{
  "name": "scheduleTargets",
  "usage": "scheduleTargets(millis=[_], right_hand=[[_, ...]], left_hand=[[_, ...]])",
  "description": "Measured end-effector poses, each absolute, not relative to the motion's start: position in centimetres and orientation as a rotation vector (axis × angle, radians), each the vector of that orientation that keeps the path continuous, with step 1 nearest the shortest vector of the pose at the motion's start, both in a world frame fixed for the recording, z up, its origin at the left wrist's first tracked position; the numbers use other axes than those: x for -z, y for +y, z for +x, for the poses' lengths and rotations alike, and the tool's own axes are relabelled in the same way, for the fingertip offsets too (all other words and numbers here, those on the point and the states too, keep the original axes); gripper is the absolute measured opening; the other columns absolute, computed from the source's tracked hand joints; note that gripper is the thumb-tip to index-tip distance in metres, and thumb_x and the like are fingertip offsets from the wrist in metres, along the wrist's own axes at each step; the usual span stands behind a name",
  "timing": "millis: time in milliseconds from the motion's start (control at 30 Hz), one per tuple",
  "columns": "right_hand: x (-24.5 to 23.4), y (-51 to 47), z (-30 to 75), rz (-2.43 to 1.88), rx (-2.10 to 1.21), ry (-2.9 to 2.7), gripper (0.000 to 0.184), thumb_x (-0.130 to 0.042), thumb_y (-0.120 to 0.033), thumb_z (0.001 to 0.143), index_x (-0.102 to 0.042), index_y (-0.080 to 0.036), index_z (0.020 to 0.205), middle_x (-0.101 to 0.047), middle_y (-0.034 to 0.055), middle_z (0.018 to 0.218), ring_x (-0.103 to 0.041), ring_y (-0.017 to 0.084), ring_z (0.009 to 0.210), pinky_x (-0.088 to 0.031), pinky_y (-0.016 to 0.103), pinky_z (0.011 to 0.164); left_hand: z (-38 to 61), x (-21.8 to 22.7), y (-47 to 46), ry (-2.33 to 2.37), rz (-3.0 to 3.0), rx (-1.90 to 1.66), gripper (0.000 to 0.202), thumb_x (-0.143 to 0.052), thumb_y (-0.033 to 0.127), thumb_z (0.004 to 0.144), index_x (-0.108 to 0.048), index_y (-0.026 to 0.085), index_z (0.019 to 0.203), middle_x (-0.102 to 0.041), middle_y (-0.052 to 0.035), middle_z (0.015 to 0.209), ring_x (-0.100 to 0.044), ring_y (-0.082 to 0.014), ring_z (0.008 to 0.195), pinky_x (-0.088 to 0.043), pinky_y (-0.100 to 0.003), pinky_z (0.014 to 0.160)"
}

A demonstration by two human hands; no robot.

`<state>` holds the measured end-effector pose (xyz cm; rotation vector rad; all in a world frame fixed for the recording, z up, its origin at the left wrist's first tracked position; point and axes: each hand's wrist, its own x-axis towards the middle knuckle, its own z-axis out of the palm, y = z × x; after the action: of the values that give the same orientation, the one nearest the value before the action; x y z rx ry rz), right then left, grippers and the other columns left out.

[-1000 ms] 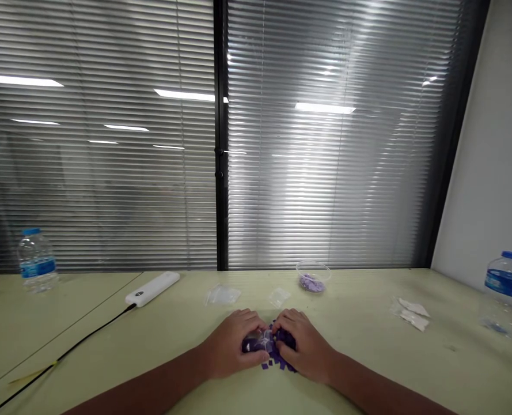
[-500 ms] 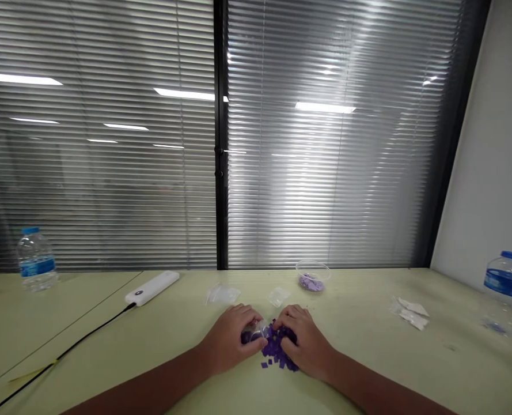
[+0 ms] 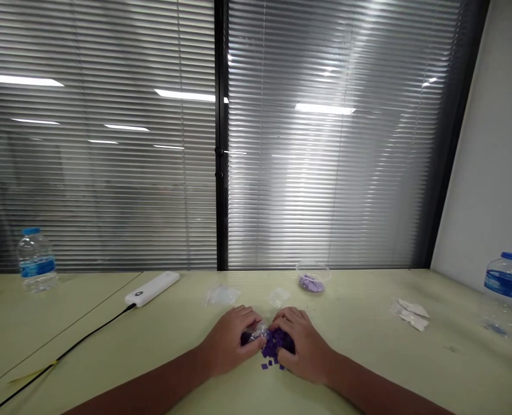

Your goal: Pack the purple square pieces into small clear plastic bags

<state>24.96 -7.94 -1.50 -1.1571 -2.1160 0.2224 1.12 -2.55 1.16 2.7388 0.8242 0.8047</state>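
Observation:
My left hand [image 3: 227, 340] grips a small clear plastic bag [image 3: 254, 333] with dark contents, pressing it against the tabletop. My right hand [image 3: 306, 347] is cupped over a heap of small purple squares [image 3: 277, 342], right next to the bag's mouth, and hides part of the heap. A few loose squares [image 3: 270, 363] lie on the table just below the heap, between my hands.
A clear bowl of lilac pieces [image 3: 311, 278] and flat plastic bags [image 3: 222, 295] lie ahead. A white power bank [image 3: 151, 288] with a black cable is at left. Water bottles [image 3: 37, 260] [image 3: 507, 285] stand at both sides, with paper packets [image 3: 410, 314] at right.
The purple squares are gathered into a tighter heap, with fewer scattered below it. My right hand has moved in over them and the bag sits slightly higher.

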Motion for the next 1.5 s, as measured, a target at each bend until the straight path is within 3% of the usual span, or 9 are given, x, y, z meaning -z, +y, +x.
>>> scheduleTargets(millis=[233,433,800,1067,1267,1500], right_hand=[[2.0,-7.5,25.0,-1.136,-0.222,-2.018,0.023,-0.065,-0.005,0.074,-0.069,-0.023,0.089,-0.068,0.0032,0.100,-0.061,0.025,0.103,-0.042,0.040,0.095],[1.7,-7.6,25.0,-1.128,-0.146,-1.989,0.015,-0.065,-0.007,0.086,-0.066,-0.022,0.084,-0.067,0.0015,0.092,-0.062,0.022,0.095,-0.042,0.037,0.088],[1.2,-7.7,25.3,-0.833,-0.014,-2.044,0.017,-0.061,-0.013,0.098,-0.072,-0.025,0.098,-0.069,0.0013,0.081,-0.061,0.021,0.083,-0.044,0.035,0.078],[0.8,-8.2,25.5,-0.817,-0.022,-2.000,0.021,-0.056,-0.022,0.106,-0.076,-0.028,0.112,-0.074,0.0027,0.084,-0.063,0.021,0.083,-0.049,0.036,0.080],[1.3,-8.1,25.6,-1.060,-0.050,-1.998,0.016,-0.060,-0.033,0.104,-0.075,-0.027,0.106,-0.074,0.0023,0.085,-0.064,0.022,0.083,-0.045,0.037,0.084],[1.6,-7.4,25.4,-1.289,-0.137,-2.000,0.017,-0.061,-0.012,0.087,-0.073,-0.023,0.094,-0.067,0.0014,0.083,-0.061,0.022,0.084,-0.043,0.034,0.080]], left_hand=[[1.0,-1.0,-2.4,0.790,2.733,-0.771,0.019,-0.076,0.032,0.088,-0.067,0.023,0.102,-0.066,-0.0021,0.091,-0.060,-0.0234,0.086,-0.043,-0.032,0.078],[1.0,-1.2,-2.6,0.760,2.708,-0.742,0.022,-0.079,0.034,0.087,-0.067,0.023,0.103,-0.066,-0.0019,0.092,-0.060,-0.0235,0.087,-0.043,-0.031,0.077],[1.0,-1.3,-2.6,0.642,2.740,-0.735,0.029,-0.075,0.047,0.092,-0.067,0.024,0.107,-0.067,-0.0032,0.094,-0.061,-0.0244,0.089,-0.045,-0.032,0.079],[0.8,-1.4,-2.6,0.576,2.753,-0.731,0.032,-0.065,0.054,0.100,-0.066,0.023,0.106,-0.069,-0.0049,0.095,-0.062,-0.0246,0.089,-0.047,-0.033,0.080],[0.6,-1.7,-2.9,0.563,2.719,-0.735,0.034,-0.067,0.052,0.099,-0.066,0.025,0.120,-0.070,-0.0059,0.102,-0.063,-0.0256,0.094,-0.049,-0.033,0.083],[0.6,-1.9,-3.2,0.641,2.626,-0.791,0.031,-0.066,0.042,0.099,-0.064,0.026,0.125,-0.070,-0.0055,0.108,-0.064,-0.0247,0.098,-0.050,-0.033,0.086]])
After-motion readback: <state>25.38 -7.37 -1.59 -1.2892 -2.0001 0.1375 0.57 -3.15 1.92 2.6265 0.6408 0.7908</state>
